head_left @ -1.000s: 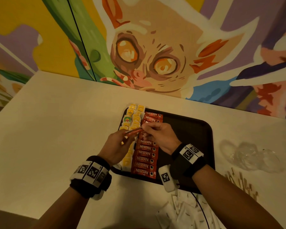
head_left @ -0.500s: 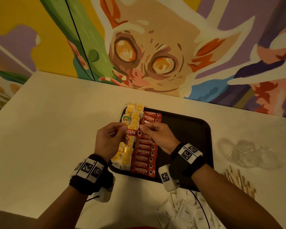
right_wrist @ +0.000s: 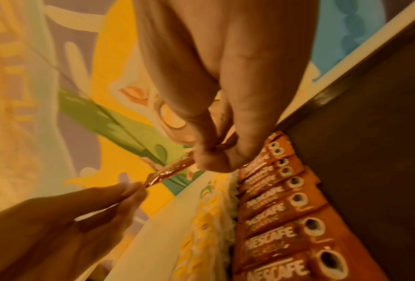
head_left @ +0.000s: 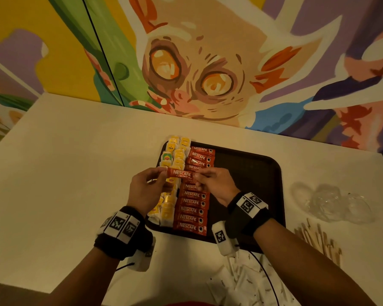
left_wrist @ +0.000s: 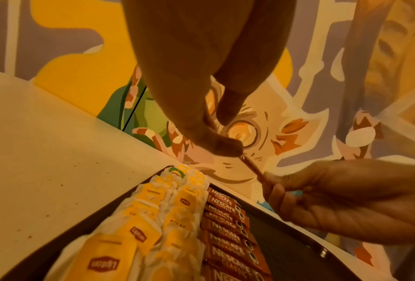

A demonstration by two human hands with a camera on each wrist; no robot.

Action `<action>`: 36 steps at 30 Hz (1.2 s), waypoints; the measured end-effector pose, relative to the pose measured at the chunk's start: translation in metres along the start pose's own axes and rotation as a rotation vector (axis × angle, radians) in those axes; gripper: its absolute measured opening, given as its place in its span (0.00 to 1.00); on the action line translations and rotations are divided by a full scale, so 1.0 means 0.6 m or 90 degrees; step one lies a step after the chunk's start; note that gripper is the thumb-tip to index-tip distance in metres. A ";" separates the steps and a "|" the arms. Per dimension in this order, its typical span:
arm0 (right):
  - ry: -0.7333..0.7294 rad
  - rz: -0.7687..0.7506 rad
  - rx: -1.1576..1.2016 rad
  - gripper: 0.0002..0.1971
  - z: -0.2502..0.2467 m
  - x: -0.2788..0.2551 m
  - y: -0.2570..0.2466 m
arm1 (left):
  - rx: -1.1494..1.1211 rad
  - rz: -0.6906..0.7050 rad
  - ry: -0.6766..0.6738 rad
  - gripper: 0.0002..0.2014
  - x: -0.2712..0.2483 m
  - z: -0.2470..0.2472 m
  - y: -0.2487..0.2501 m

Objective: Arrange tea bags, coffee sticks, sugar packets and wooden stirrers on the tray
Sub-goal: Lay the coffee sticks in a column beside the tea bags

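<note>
Levelling coffee stick [head_left: 181, 174] (formerly tilted)

Tray part-filled, one coffee stick aloft.
Red Nescafé coffee stick [head_left: 181, 174] held level above dark tray [head_left: 252, 171], pinched at both ends. Yellow tea bags [head_left: 171, 186] in two columns along tray's left edge; red coffee sticks [head_left: 191, 212] stacked in column beside. White sugar packets [head_left: 241, 286] and wooden stirrers [head_left: 318, 241] loose on table, off tray.
</note>
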State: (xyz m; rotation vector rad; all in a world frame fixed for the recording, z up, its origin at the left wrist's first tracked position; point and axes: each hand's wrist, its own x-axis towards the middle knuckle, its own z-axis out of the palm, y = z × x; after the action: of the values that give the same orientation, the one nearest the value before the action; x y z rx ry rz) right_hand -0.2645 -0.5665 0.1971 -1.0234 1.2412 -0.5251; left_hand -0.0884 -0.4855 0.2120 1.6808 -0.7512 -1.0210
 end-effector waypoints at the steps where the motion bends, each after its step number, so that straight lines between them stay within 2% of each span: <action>1: 0.026 0.019 -0.002 0.04 -0.008 0.010 0.005 | 0.001 -0.016 0.001 0.05 0.001 0.001 -0.001; 6: 0.164 0.105 -0.064 0.04 -0.039 0.064 0.029 | 0.038 -0.042 -0.022 0.04 0.004 -0.002 -0.007; 11: 0.235 0.178 -0.119 0.02 -0.044 0.094 0.016 | 0.075 -0.040 -0.044 0.04 0.008 -0.005 -0.013; 16: 0.260 0.212 -0.151 0.03 -0.036 0.111 0.006 | 0.093 -0.036 -0.057 0.05 0.012 -0.008 -0.020; 29: 0.236 0.179 -0.256 0.12 -0.036 0.118 0.021 | 0.126 -0.039 -0.072 0.04 0.012 -0.006 -0.021; 36: 0.230 0.164 -0.279 0.11 -0.029 0.120 0.018 | 0.119 -0.043 -0.077 0.05 0.013 -0.012 -0.021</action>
State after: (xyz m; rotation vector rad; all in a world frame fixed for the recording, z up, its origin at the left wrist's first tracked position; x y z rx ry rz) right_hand -0.2623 -0.6253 0.1506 -1.1363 1.8377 -0.2436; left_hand -0.0783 -0.4849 0.1993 1.8267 -0.8968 -1.1366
